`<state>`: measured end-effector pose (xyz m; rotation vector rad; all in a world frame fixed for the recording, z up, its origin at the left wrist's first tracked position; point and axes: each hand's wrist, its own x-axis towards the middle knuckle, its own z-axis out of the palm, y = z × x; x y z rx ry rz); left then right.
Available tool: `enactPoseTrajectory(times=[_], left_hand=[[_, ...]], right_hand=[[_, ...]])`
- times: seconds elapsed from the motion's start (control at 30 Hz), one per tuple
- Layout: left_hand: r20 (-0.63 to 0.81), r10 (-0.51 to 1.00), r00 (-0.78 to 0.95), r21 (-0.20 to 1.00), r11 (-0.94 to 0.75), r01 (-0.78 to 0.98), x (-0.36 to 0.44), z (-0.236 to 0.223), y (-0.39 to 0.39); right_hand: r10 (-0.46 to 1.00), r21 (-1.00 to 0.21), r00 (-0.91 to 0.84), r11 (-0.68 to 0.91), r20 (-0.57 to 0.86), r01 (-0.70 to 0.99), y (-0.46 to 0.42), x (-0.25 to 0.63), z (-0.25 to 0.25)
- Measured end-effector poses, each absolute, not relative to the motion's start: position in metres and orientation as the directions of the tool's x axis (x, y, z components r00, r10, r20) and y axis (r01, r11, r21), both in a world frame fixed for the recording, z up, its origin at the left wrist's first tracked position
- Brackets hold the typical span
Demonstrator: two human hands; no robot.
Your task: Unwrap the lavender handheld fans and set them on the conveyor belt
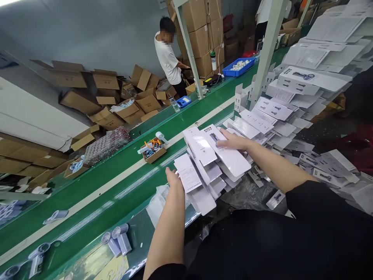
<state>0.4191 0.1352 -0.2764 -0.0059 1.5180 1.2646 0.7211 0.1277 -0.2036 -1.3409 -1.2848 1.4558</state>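
Between my two hands is a stack of flattened white cartons (204,151), printed with text and a picture of a small fan, over the near edge of the bench. My left hand (175,179) grips the left edge of the stack, with the thumb up and the other fingers mostly hidden. My right hand (233,140) is closed on the right side of the stack, fingers lying across the top carton beside its printed picture. More flattened cartons (274,111) lie in a long overlapping pile just right of my right hand.
A green conveyor (128,182) runs diagonally past the bench. On it is a small box of parts (154,153); purple handheld fans (121,238) lie nearer. Metal posts (266,54) rise at the right. Across the line stand a person (169,54), a blue tray (239,67) and brown boxes (78,102).
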Motion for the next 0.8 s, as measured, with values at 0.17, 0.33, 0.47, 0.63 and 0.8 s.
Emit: enactPoseTrajectory(times=[0.17,0.33,0.47,0.63,0.8], left_hand=[[-0.685,0.603,-0.409,0.712,0.436,-0.550,0.423,-0.268,0.140],[-0.685,0.660,-0.309,0.684,0.434,-0.586,0.417,-0.271,0.134],[-0.728,0.613,-0.307,0.647,0.468,-0.602,0.415,-0.274,0.133],[-0.740,0.587,-0.327,0.639,0.463,-0.615,0.416,-0.275,0.137],[-0.749,0.588,-0.304,0.620,0.463,-0.633,0.415,-0.277,0.136]], right_hand=[[0.938,-0.954,-0.202,-0.251,-0.282,0.164,0.151,0.762,-0.181],[0.940,-0.942,-0.080,-0.334,-0.332,-0.018,0.174,0.821,-0.172],[0.947,-0.925,0.010,-0.317,-0.322,0.209,0.174,0.822,-0.205],[0.996,-0.706,0.074,-0.091,-0.055,0.702,0.160,0.788,-0.211],[0.963,-0.666,-0.148,0.263,0.224,0.698,0.147,0.702,-0.158]])
